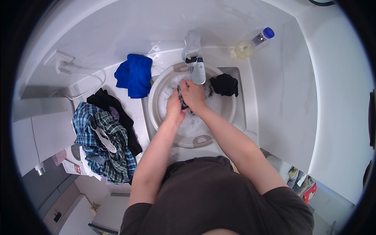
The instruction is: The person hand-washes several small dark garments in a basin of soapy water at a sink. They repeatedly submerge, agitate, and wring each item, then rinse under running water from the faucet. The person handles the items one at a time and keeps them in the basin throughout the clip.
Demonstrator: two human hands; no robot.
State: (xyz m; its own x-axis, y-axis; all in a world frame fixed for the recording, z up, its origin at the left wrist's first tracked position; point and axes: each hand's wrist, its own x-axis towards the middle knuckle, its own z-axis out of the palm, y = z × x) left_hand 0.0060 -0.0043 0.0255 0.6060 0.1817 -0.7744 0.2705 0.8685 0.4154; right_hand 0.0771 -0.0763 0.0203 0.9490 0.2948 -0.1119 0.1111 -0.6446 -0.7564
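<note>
A wet black cloth (182, 99), streaked with suds, is squeezed between my left hand (174, 106) and my right hand (193, 94). Both hands are over a round plastic basin (152, 110) of soapy water, below the metal faucet (198, 70). More dark fabric shows through the foam near my hands, partly hidden. Another black cloth (225, 84) lies bunched on the basin's right rim. To the left of the basin, a folded blue cloth (139, 75) lies on the counter.
Plaid clothes (113, 129) and a black garment (124, 120) are heaped at the counter's left. A plug with a white cable (101, 80) sits behind them. A blue-capped bottle of yellowish liquid (243, 50) stands at the back right. The basin rests in a sink (241, 114).
</note>
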